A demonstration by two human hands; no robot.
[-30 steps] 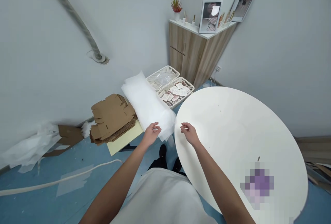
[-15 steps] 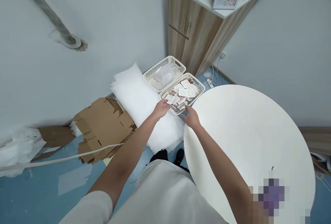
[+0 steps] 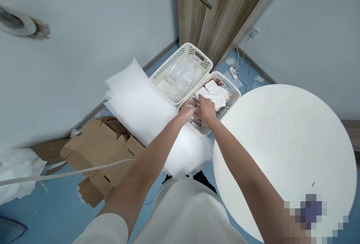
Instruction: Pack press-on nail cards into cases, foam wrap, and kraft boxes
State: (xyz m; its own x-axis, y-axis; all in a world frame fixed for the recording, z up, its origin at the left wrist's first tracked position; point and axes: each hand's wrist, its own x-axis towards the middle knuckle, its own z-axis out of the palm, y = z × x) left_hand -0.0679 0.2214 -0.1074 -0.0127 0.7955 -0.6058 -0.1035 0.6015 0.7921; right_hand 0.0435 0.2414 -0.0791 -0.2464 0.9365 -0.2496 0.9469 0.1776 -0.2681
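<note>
Both hands are inside the nearer white perforated basket (image 3: 235,94), which holds several small flat packs. My left hand (image 3: 187,112) is closed at the basket's near left side, gripping the edge of a small pack with reddish-brown pieces (image 3: 194,102). Close beside it, my right hand (image 3: 206,109) curls its fingers over the same pack from the right; its grip is partly hidden. White printed cards (image 3: 216,95) lie just beyond my right fingers. Another pack with dark purplish pieces (image 3: 197,122) shows beneath the hands.
A second white basket (image 3: 157,73) with clear plastic bags (image 3: 182,73) adjoins the first. White foam sheets (image 3: 140,97) lie on the left, near flattened cardboard boxes (image 3: 98,142). The round white table (image 3: 281,131) stands to my right. A wooden cabinet (image 3: 213,7) and power strip (image 3: 233,73) are behind.
My hands have moved forward into the nearer basket and come together over the packs, from being apart at its near edge. The view has tilted down and closer to the baskets.
</note>
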